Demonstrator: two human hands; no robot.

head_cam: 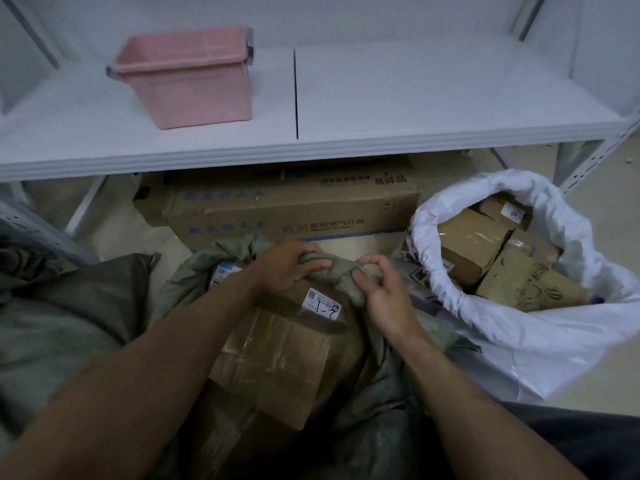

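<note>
The left hand (287, 268) and right hand (384, 296) each have a closed grip on the twisted mouth of the sack (341, 284), fingers curled round it, just above the box (277, 358) inside. Best to pull the folds apart evenly, easing the cloth past the box corners.

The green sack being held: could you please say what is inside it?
Inside the green sack are a taped cardboard box with a white label, and a second label at left. The fabric and the box cover anything deeper.
</note>
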